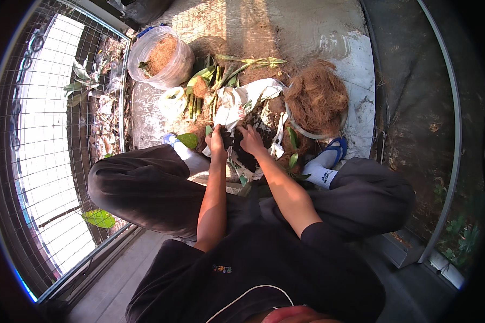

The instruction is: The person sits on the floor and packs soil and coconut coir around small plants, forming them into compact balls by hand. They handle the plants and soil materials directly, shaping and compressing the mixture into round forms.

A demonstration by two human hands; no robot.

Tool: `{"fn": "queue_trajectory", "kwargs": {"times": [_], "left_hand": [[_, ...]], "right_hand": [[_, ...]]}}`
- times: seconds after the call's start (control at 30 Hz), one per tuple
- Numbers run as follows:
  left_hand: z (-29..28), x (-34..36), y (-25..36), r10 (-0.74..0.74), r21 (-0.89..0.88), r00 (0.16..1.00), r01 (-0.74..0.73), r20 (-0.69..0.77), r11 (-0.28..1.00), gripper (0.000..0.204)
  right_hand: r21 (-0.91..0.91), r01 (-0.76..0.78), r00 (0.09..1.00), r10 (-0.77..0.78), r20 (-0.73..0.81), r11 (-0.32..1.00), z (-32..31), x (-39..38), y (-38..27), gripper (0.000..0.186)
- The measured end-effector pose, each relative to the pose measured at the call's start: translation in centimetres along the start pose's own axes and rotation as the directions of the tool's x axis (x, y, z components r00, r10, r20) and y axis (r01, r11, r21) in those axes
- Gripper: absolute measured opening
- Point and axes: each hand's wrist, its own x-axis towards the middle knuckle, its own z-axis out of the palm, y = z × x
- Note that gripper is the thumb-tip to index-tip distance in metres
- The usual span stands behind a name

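Over a crumpled white sack (246, 96) with dark soil (244, 157) on it, both my hands work close together. My left hand (216, 141) is closed at the left edge of the soil, beside a small green leaf tip (208, 130); what its fingers hold is hidden. My right hand (251, 141) touches the soil, its fingers stretched out and a little apart, with nothing visible in them. Brown fibre lies just left of my left hand. Leafy green stems (293, 148) stand to the right of the soil.
Beyond the hands are a clear plastic tub (179, 65) with brown fibre, cut green stems (196, 102) and a roll of pale tape (173, 103). A round container of coconut fibre (317, 98) stands right. Wire mesh (54, 145) borders the left; my feet in blue sandals (338, 149) flank the sack.
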Motion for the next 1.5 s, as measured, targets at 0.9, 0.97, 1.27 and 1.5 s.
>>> {"fn": "queue_trajectory", "kwargs": {"times": [0.9,0.97,1.27,1.5], "left_hand": [[2.1,-2.0,0.0,0.047,0.136,0.982,-0.023,-0.182,0.990,0.033],[2.4,-2.3,-0.1,0.109,0.185,0.973,-0.072,-0.201,0.980,0.034],[2.6,-3.1,0.3,0.114,0.189,0.970,-0.073,-0.214,0.979,0.046],[1.3,-1.7,-0.7,0.138,0.111,0.989,-0.131,-0.058,0.985,0.028]], "right_hand": [[-0.116,0.014,0.987,0.005,0.159,0.993,-4.2,-9.9,7.8,0.077],[-0.116,0.075,0.997,-0.077,-0.011,0.990,-3.1,-9.6,8.6,0.050],[-0.281,0.018,0.983,0.034,0.181,0.960,-4.6,-5.7,7.2,0.025],[-0.519,-0.162,0.767,0.438,0.469,0.839,-7.5,0.0,4.0,0.041]]}}
